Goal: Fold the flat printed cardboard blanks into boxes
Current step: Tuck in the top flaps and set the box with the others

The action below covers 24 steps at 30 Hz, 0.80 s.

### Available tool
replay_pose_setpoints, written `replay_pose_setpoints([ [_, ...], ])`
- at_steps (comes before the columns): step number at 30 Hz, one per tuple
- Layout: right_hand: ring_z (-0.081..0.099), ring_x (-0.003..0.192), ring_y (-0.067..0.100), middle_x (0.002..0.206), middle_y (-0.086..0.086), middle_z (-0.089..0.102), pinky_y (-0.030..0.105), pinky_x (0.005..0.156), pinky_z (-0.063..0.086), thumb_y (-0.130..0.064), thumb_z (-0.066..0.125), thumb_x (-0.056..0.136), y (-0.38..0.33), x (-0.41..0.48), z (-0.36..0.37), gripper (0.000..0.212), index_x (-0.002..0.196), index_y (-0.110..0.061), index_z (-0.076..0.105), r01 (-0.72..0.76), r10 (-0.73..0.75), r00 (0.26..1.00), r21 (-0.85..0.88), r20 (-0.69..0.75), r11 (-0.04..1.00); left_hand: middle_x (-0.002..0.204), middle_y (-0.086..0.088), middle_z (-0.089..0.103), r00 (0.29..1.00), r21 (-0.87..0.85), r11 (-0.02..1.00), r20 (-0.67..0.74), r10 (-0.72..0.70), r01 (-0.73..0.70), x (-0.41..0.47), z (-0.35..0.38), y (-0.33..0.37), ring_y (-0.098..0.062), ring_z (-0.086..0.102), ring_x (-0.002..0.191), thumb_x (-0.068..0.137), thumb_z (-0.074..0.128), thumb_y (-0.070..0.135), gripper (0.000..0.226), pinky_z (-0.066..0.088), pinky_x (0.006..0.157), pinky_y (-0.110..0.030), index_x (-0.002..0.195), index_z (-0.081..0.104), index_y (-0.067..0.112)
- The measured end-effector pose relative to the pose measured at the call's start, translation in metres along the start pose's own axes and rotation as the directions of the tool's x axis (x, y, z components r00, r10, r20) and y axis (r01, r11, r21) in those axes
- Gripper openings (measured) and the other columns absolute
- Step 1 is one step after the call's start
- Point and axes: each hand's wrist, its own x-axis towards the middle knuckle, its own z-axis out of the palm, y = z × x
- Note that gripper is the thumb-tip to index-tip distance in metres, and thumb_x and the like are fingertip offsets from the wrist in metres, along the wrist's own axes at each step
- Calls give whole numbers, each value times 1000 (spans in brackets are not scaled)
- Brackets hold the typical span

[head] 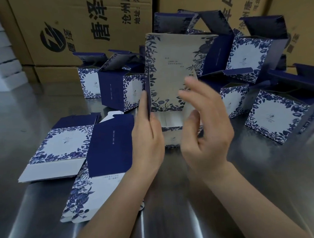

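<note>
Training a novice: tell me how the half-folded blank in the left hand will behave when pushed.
The half-folded blank probably feels light: the left hand grips it by one edge. Its tall thin panel would likely flex along creases. On the shiny steel table, it may slide or tip.

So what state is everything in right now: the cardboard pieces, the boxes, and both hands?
held blank: upright, partly folded.
flat blanks: lying flat, unfolded, loosely piled.
boxes: folded up, top flaps open.
left hand: pinches the upright blank's left edge.
right hand: open, fingers spread, blurred; contact unclear.
cartons: stacked behind, closed.
</note>
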Motion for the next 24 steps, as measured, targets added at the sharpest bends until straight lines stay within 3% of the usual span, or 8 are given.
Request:
replay_pose_setpoints([
  [4, 56, 113, 22, 113, 19, 65, 23, 101, 44, 10, 37, 75, -14, 3, 10, 39, 103, 8, 64, -198, 200, 970, -28, 138, 980, 147, -4, 49, 999, -1, 999, 19, -39, 39, -3, -2, 0, -23, 55, 123, 92, 27, 29, 65, 46, 94, -34, 155, 18, 35],
  [6, 51, 116, 16, 120, 13, 61, 9, 99, 32, 6, 39, 76, -12, 10, 12, 42, 112, 2, 60, -369, 386, 876, -114, 287, 922, 152, 1, 43, 998, -29, 998, 15, -54, 55, -5, -1, 3, -19, 49, 131, 87, 30, 25, 70, 43, 105, -42, 156, 18, 33],
  [8, 50, 119, 17, 127, 8, 57, 11, 94, 32, 3, 40, 84, -7, 18, 14, 43, 123, -6, 55, -451, 528, 732, -273, 430, 849, 156, 7, 36, 998, -50, 996, 0, -70, 70, -7, 0, 6, -13, 40, 139, 91, 35, 17, 68, 36, 114, -42, 156, 19, 28],
  [11, 53, 114, 29, 128, 14, 55, 31, 91, 41, -4, 44, 91, 7, 30, 20, 38, 128, -9, 52, -428, 674, 499, -522, 545, 738, 157, 10, 33, 993, -83, 989, -5, -122, 121, -8, 3, 5, -4, 30, 143, 95, 39, 0, 66, 27, 120, -35, 155, 24, 24],
  [15, 51, 87, 23, 117, 14, 58, 29, 76, 41, -14, 49, 97, 23, 40, 39, 21, 115, -7, 56, -342, 777, 133, -708, 615, 618, 155, 11, 37, 988, -129, 979, 9, -156, 156, -9, 5, 5, 0, 31, 141, 95, 37, -5, 65, 25, 120, -28, 153, 32, 23],
  [18, 51, 82, 20, 115, 12, 60, 29, 75, 40, -21, 44, 102, 36, 34, 52, 20, 112, -9, 58, -189, 735, 29, -718, 677, 669, 145, 18, 45, 979, -183, 962, 9, -205, 203, -11, 5, 5, 7, 40, 128, 95, 36, -4, 66, 33, 109, -14, 149, 37, 33],
  [20, 56, 100, 26, 122, 12, 59, 29, 80, 40, -22, 41, 104, 42, 29, 60, 29, 124, -9, 57, -95, 684, -46, -684, 728, 723, 136, 24, 48, 972, -206, 951, 15, -235, 232, -11, 5, 4, 9, 42, 121, 94, 35, -4, 69, 36, 100, -8, 147, 38, 39],
  [24, 52, 115, 29, 135, 18, 53, 36, 101, 39, -23, 37, 104, 47, 25, 68, 36, 132, -5, 51, -35, 622, -192, -639, 759, 769, 135, 22, 51, 968, -237, 941, -1, -251, 243, -12, 8, 3, 5, 46, 123, 93, 35, -5, 69, 38, 102, -15, 145, 41, 40],
])
